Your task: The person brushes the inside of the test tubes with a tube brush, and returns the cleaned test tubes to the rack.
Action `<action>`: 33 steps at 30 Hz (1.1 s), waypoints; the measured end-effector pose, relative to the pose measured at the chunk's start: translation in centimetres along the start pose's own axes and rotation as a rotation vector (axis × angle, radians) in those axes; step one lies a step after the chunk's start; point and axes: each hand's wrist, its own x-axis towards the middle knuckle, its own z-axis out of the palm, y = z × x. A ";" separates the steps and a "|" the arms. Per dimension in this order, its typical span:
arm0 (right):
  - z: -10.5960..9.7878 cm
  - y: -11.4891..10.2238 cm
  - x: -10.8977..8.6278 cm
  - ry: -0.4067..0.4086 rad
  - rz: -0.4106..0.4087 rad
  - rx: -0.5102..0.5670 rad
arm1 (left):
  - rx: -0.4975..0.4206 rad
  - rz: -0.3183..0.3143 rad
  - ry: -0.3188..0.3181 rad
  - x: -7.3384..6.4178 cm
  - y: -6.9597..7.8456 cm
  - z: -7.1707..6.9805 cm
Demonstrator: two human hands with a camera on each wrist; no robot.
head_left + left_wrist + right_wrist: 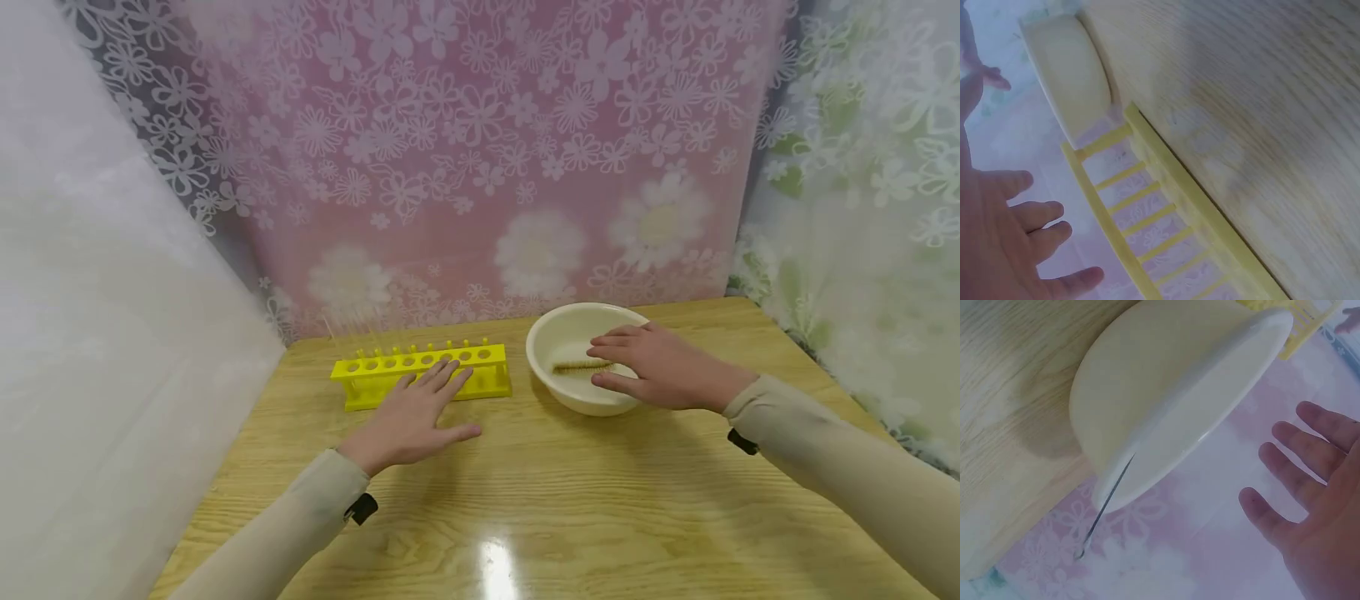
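Yellow rack (417,364) could tip, I judge, if left hand (412,423) nudges it. Fingers there and on right hand (658,367): extended, empty.

Left grip (411,421): bare hand, fingers (451,388) straight, angled far and right; thumb (459,433) splayed right. Right grip (663,367): fingers extended left. Left forearm (281,521), right forearm (840,462) sleeved, reaching inward.
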 end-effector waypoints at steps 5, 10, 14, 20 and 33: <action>-0.5 0.9 -0.7 0.015 0.018 -0.023 | -0.072 -0.051 0.081 -0.8 -0.6 0.2; -0.8 2.1 -1.7 0.036 0.030 -0.068 | -0.105 -0.039 0.227 -1.4 -1.4 0.2; -0.8 3.4 -2.6 0.052 0.046 -0.109 | -0.081 -0.032 0.294 -1.7 -1.9 0.2; -0.8 5.4 -3.9 0.046 0.103 -0.180 | -0.087 -0.076 0.316 -2.0 -2.3 0.0; 0.1 6.8 -5.8 -0.051 0.186 -0.155 | -0.047 -0.221 0.378 -1.3 -3.4 -0.3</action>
